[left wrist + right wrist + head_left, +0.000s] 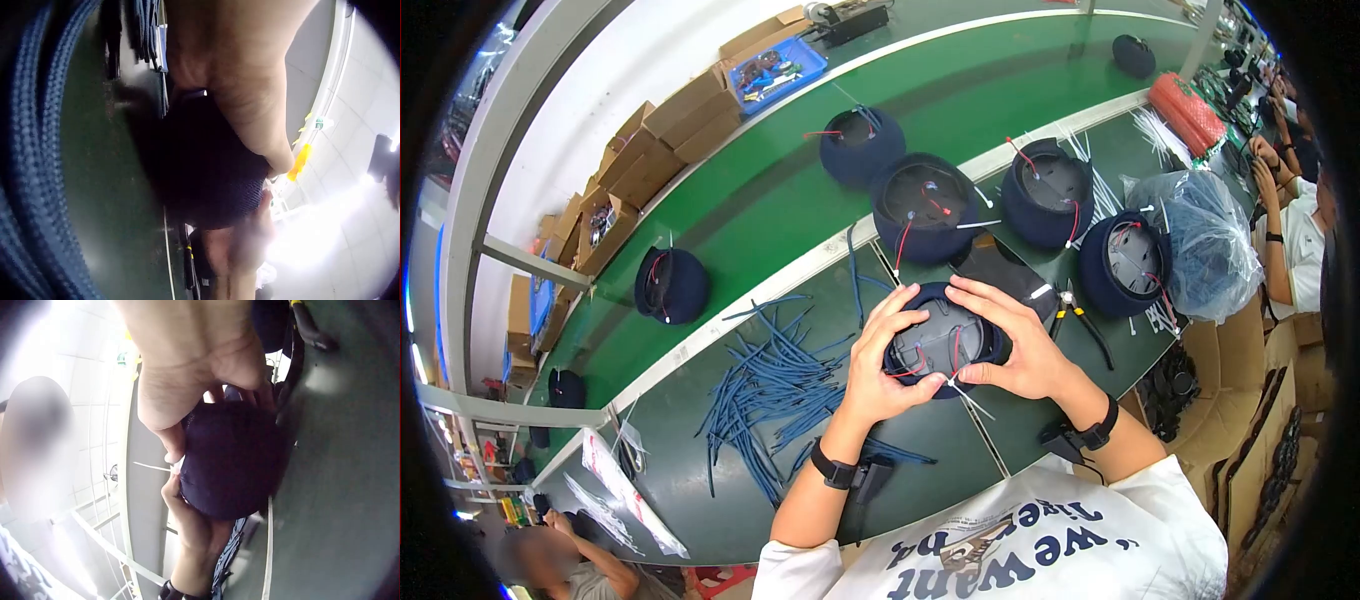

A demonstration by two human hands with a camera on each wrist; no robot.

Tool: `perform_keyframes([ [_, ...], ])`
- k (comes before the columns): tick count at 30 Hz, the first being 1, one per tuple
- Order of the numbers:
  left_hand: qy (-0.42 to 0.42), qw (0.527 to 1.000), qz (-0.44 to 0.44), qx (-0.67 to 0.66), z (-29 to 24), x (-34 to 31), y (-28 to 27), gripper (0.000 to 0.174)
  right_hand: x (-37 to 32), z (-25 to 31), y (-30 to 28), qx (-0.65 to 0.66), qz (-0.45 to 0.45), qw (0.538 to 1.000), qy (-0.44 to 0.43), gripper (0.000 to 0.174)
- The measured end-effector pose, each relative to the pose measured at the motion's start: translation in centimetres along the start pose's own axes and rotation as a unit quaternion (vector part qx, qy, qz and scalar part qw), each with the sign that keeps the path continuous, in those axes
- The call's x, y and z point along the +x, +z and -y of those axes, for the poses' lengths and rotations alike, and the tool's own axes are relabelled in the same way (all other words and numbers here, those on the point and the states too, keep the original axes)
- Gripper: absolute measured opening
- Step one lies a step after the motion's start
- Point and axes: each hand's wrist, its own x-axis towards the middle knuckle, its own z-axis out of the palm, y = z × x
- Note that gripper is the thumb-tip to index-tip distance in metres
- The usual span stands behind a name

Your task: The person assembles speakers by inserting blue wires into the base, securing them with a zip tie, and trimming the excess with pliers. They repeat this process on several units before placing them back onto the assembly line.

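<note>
A round housing (940,345), covered in navy knit fabric with a grey plastic inside, is held between both hands close over the green worktable. Red wires show inside it. My left hand (882,365) grips its left side, fingers over the far rim and thumb at the near rim. On the opposite side my right hand (1022,350) grips it the same way. The thumbs nearly meet at a white cable tie (972,402) that sticks out from the near edge. The right wrist view shows the housing's rounded fabric side (234,459) below the palm.
Blue braided sleeves (775,390) lie heaped at the left. Yellow-and-black pliers (1085,325) lie to the right. Several similar housings (925,240) stand beyond the hands, some on the green belt (750,215). A clear plastic bag (1200,245) stands at the right.
</note>
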Motion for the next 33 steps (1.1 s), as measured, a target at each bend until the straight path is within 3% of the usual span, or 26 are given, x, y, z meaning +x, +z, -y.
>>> perform_keyframes([
  [2,-0.015,1.000,-0.015,-0.006,-0.5,-0.1,0.3,0.079,-0.2,0.0,0.4,0.013,-0.009,1.000,0.002,0.102],
  [3,-0.018,1.000,0.017,-0.017,-0.5,-0.1,-0.2,0.094,-0.2,0.2,0.5,0.024,-0.010,1.000,0.007,0.102],
  [6,-0.067,0.952,0.044,-0.297,-0.4,0.2,-1.7,0.107,-1.0,-1.2,1.1,0.157,-0.034,0.987,0.010,0.103],
  [7,-0.068,0.945,0.094,-0.305,0.4,0.1,-2.9,0.115,-1.1,-1.5,1.3,0.219,-0.046,0.975,0.010,0.103],
  [8,-0.073,0.945,0.106,-0.301,0.9,0.0,-3.4,0.114,-1.3,-1.3,1.0,0.266,-0.036,0.963,0.006,0.101],
  [14,-0.099,0.947,0.101,-0.287,1.2,-0.1,-2.5,0.100,-1.2,-0.9,0.6,0.121,-0.008,0.993,0.008,0.085],
  [19,-0.061,0.991,0.037,-0.116,-0.6,0.1,-1.4,0.056,-1.4,0.7,0.8,0.022,-0.008,1.000,-0.001,0.077],
  [22,-0.018,0.997,0.003,-0.069,0.2,-0.1,-0.4,0.051,-1.6,0.6,1.9,-0.012,-0.056,0.998,-0.020,0.076],
  [23,0.004,0.998,-0.004,-0.055,0.3,-0.1,-0.4,0.052,-1.5,0.3,2.3,0.046,-0.081,0.996,-0.009,0.076],
  [26,-0.037,0.984,-0.105,-0.142,-2.4,0.9,0.8,0.055,-0.2,-0.3,3.0,0.130,-0.113,0.985,0.008,0.076],
  [30,-0.014,0.998,-0.019,-0.051,-1.1,1.3,-0.1,0.064,0.7,-0.6,3.5,0.056,-0.120,0.991,0.004,0.058],
  [31,-0.011,0.999,-0.031,-0.036,-1.0,1.1,0.1,0.062,0.8,-0.4,3.7,0.063,-0.155,0.986,0.000,0.045],
  [33,-0.006,0.999,-0.035,-0.023,-1.0,1.1,0.0,0.059,0.8,-0.5,3.5,0.066,-0.156,0.986,0.006,0.041],
])
